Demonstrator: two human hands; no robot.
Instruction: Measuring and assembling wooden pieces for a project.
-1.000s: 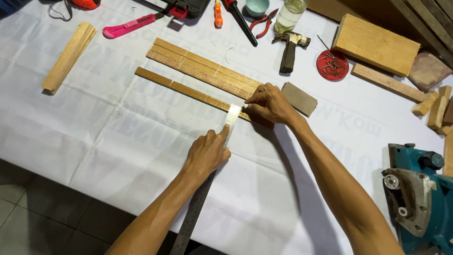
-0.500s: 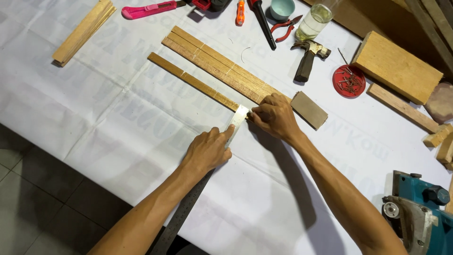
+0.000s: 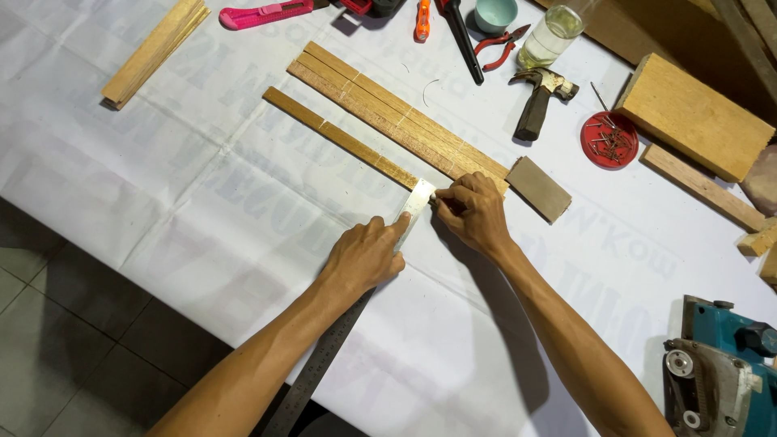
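**Two hands at a steel ruler on a wood strip**

The white table cover (image 3: 202, 210) is the biggest thing and it fills most of the view; below and to the left of the left hand's fingers its edge falls away to a grey tiled floor (image 3: 73, 356). Between that edge and the fingers the cover is bare, so there is open room on that side.

A long steel ruler (image 3: 324, 356) lies from the near table edge up to the fingertips of both hands. Its far end crosses the near end of a single thin wood strip (image 3: 340, 133), which runs away from the fingers to the upper left. Just beyond it, a group of similar strips (image 3: 388, 109) lies side by side, and their near end is touching or almost touching the right knuckles.

The left hand (image 3: 368, 257) lies flat on the ruler with fingers stretched and loosely together, pressing down, not gripping. The right hand (image 3: 473, 212) is curled tight, its fingertips pinched at the ruler's end; something small may be between them, but I cannot tell what.

Just right of the right fingers lies a small grey block (image 3: 538, 188). Farther beyond them are a hammer (image 3: 538, 101), a red dish of nails (image 3: 609, 139) and a thick wood block (image 3: 692, 125). A blue power tool (image 3: 720, 372) stands well apart, near the right forearm.
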